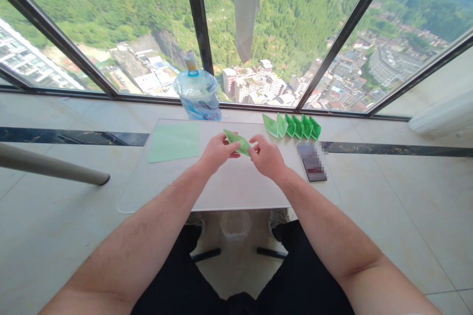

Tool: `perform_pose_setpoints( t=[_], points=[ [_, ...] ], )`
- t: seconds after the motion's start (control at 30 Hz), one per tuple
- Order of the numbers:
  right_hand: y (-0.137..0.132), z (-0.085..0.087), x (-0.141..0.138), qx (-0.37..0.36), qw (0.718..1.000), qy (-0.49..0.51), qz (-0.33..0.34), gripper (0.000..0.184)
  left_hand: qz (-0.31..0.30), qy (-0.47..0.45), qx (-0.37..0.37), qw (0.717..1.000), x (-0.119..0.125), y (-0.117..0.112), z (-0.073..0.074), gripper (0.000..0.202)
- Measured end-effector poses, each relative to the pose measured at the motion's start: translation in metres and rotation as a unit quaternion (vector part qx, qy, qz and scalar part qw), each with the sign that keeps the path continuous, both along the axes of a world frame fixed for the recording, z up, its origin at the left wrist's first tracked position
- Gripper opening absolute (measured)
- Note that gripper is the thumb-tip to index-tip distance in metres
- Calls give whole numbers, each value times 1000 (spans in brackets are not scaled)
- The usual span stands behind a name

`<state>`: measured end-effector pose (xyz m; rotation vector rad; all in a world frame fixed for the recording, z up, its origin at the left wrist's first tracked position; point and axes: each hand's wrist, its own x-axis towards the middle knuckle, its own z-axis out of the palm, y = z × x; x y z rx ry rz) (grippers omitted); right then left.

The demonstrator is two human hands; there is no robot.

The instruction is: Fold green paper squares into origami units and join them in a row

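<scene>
Between my two hands, above the middle of the low white table (240, 187), is a folded light-green paper boat (236, 140). My left hand (219, 151) grips its near side, thumb in front and fingers behind. With thumb and fingertips, my right hand (266, 155) pinches the boat's right end. A row of several finished green paper boats (291, 126) stands at the table's back right, the two leftmost paler than the rest. Flat at the table's left lie light-green paper sheets (174, 141); how many are stacked I cannot tell.
A dark phone (315, 163) lies at the table's right side, partly blurred. Behind the table stands a large clear blue water jug (197, 93) by the window. A grey pole (51, 163) reaches in from the left.
</scene>
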<state>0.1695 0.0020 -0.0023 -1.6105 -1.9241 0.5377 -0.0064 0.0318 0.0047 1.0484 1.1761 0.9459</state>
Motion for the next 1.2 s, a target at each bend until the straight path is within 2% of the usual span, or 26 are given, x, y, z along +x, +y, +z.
perform_pose_setpoints(
  t=[0.07,0.17,0.43,0.67,0.73,0.8,0.9,1.03,1.2],
  points=[
    [-1,-1,0,16,1000,-1,23,30,-6,5,-2,1000,1,0,-2,54],
    [0,-2,0,26,999,-10,33,18,-17,9,8,1000,0,0,-4,52],
    [1,-4,-5,10,1000,6,-7,18,-49,36,33,998,4,-2,-4,41],
    [5,-3,-3,-4,997,-22,-73,22,10,89,4,996,15,-5,-11,53],
    [7,-1,0,-12,995,-47,-91,21,27,150,44,987,20,-10,-16,54],
    [10,1,3,-26,992,-80,-96,23,38,245,148,957,24,-17,-22,50],
    [14,2,8,-44,988,-122,-87,27,-15,309,273,911,29,-23,-30,33],
    [22,0,14,-52,988,-136,-54,29,-82,311,294,900,36,-19,-38,33],
    [29,-1,20,-71,992,-93,-34,32,-83,320,304,893,47,-6,-42,27]
  ],
)
